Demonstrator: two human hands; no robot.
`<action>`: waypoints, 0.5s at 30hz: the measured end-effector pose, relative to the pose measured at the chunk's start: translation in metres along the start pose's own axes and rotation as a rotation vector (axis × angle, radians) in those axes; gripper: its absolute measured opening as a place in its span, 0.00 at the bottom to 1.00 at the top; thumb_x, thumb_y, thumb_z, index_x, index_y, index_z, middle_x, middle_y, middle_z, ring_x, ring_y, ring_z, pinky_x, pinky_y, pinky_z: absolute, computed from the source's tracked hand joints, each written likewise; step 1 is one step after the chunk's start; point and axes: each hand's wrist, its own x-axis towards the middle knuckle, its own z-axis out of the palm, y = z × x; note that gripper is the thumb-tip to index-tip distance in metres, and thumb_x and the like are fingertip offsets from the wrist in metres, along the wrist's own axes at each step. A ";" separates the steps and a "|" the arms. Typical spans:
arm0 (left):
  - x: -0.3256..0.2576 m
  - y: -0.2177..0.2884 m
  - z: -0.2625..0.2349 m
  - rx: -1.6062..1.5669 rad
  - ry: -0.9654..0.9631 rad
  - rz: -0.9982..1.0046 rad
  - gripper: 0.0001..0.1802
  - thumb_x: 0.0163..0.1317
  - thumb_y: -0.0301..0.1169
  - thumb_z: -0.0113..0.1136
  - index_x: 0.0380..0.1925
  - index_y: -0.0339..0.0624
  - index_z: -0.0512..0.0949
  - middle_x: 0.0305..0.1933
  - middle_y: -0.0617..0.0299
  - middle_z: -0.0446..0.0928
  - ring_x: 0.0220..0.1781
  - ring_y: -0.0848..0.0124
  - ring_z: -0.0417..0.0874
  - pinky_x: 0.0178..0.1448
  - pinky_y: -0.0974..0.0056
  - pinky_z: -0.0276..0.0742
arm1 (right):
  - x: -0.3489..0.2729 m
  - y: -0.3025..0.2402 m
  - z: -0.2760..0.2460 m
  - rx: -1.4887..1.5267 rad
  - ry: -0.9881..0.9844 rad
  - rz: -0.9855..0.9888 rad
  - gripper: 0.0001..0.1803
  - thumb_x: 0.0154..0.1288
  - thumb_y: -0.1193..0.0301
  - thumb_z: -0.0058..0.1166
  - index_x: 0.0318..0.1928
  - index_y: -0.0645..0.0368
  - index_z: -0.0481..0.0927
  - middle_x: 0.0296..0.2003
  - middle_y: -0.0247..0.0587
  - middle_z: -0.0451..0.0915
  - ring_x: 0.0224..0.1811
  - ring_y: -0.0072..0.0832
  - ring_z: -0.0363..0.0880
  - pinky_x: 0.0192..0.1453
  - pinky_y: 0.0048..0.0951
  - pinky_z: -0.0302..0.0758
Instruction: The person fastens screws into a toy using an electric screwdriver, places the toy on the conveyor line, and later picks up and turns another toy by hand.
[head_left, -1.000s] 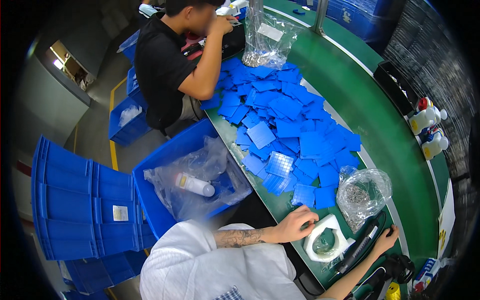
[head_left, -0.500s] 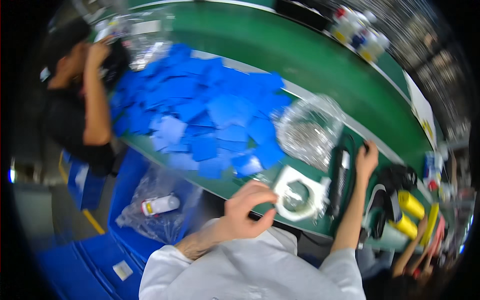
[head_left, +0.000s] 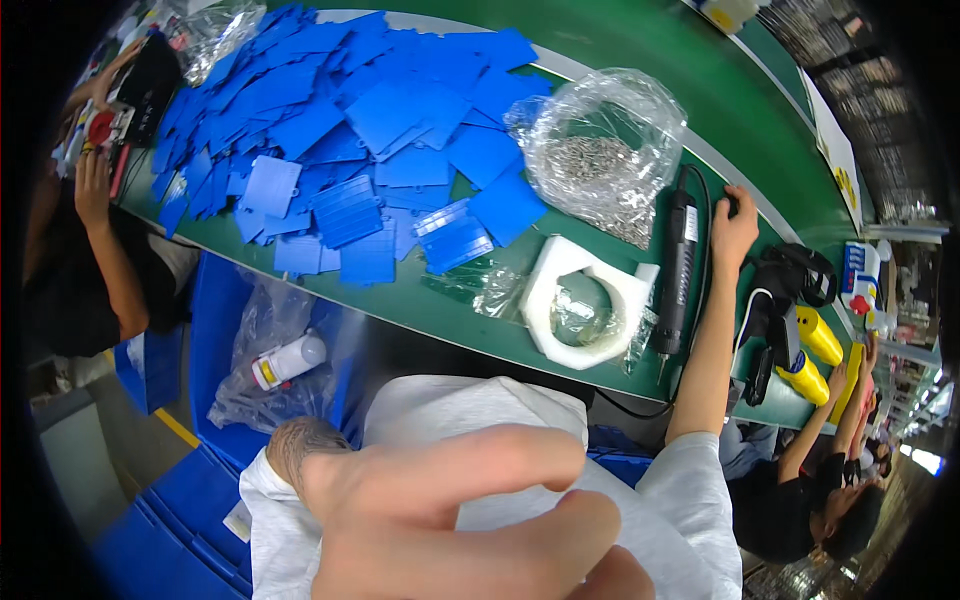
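My left hand (head_left: pixel 450 510) is raised close to the camera, big in view. Its fingers are bent but apart, with nothing visible between them. On the right of the green table, my right hand (head_left: pixel 735 232) rests with fingers curled around something dark that I cannot make out. Beside it lies a black electric screwdriver (head_left: pixel 678 270), its bit pointing toward me. A white block with a round opening (head_left: pixel 540 300) sits left of the screwdriver. Behind the block is a clear plastic bag of small metal screws (head_left: pixel 600 160). Blue plastic plates (head_left: pixel 400 110) lie heaped across the left.
A blue bin (head_left: pixel 215 350) below the table's front edge holds clear plastic and a white bottle (head_left: pixel 290 360). At the right are yellow-capped tools (head_left: pixel 820 335) and a black strap (head_left: pixel 795 275). Co-workers sit at left and far right.
My left hand has risen from beside the white block toward the camera. The view has shifted, so the table contents appear higher. My right hand stays beside the screwdriver.
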 end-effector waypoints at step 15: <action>0.010 0.010 -0.043 0.135 -0.524 -0.460 0.18 0.30 0.27 0.59 0.26 0.35 0.71 0.26 0.56 0.71 0.26 0.62 0.73 0.21 0.68 0.65 | 0.000 0.000 0.002 0.030 0.006 0.030 0.11 0.50 0.74 0.47 0.36 0.60 0.75 0.42 0.47 0.75 0.47 0.41 0.72 0.52 0.34 0.67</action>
